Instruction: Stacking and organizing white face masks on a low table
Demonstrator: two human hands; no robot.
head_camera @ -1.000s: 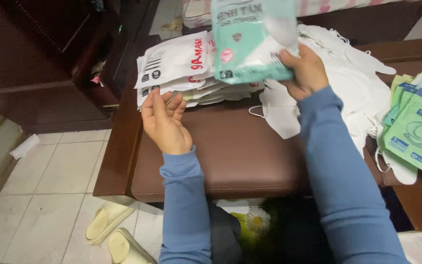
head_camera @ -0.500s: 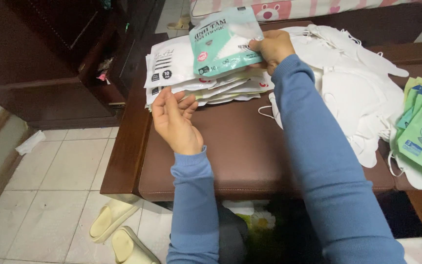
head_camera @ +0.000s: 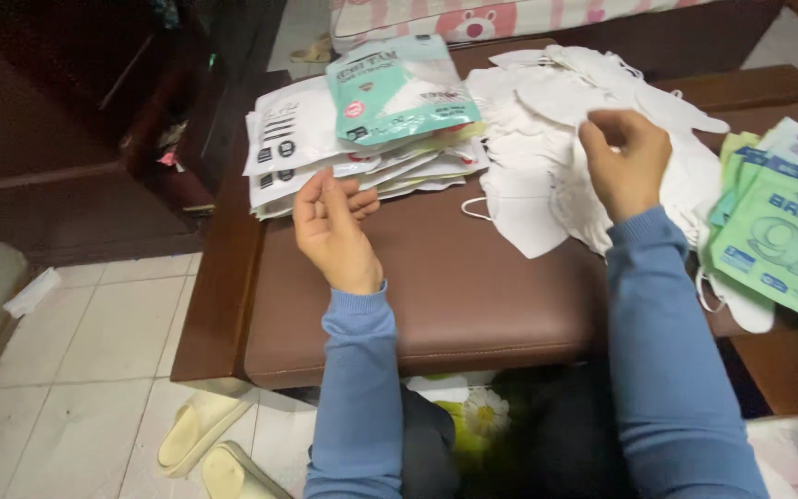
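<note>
Two hands up: our right hand (head_camera: 622, 164) pinches into the loose white face masks (head_camera: 556, 120) heaped on the brown bench (head_camera: 454, 286); they look light and floppy, best gripped at an edge. Our left hand (head_camera: 332, 226) hovers half-curled, empty, beside the stacked mask packets (head_camera: 362, 139).

A loose heap of flat white fabric face masks (head_camera: 593, 120) with thin ear loops lies spread on the brown padded table in front of me. Beside it, a teal plastic mask packet (head_camera: 399, 88) lies flat atop a stack of white sealed packets (head_camera: 325, 152).
</note>
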